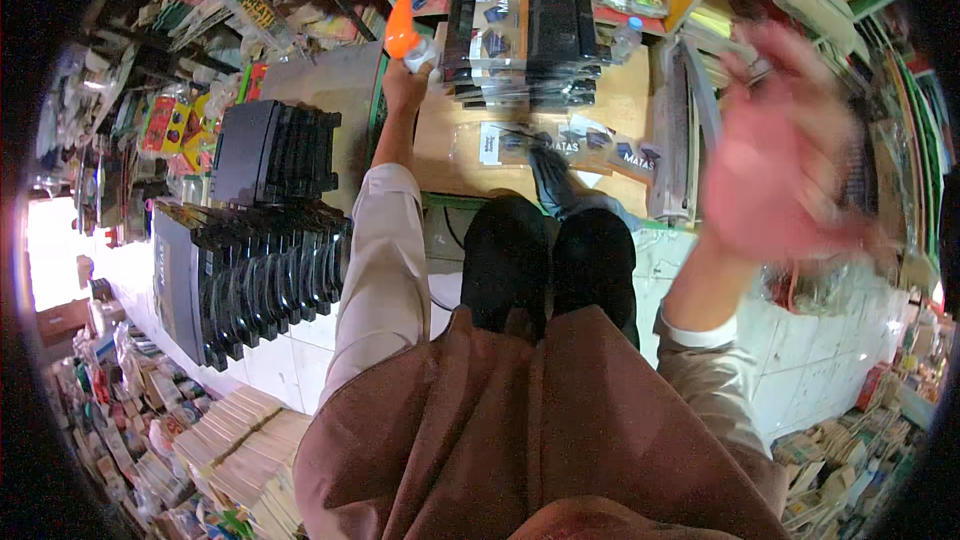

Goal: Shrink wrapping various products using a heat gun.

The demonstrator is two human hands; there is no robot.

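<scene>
My left hand (405, 83) is closed round a spray bottle with an orange nozzle (402, 32), beside a stack of black plastic trays (560, 25) on the wooden table (450, 155). The trays carry a printed card and look wrapped in clear plastic. Smeared by motion, my right hand (775, 160) is raised at the right, above the table's edge. Its fingers are too blurred to read. A crumpled grey-blue cloth (553, 180) hangs over the table's near edge, next to loose printed cards (590, 135).
More black trays (275, 275) stand stacked on the left, near a grey board (330, 90). Crowded shelves (690, 0) rise behind the table. Piled goods (130, 440) and bundled paper (235, 430) lie low at left, with further piles (830, 470) at right. White floor tiles (800, 360) show between.
</scene>
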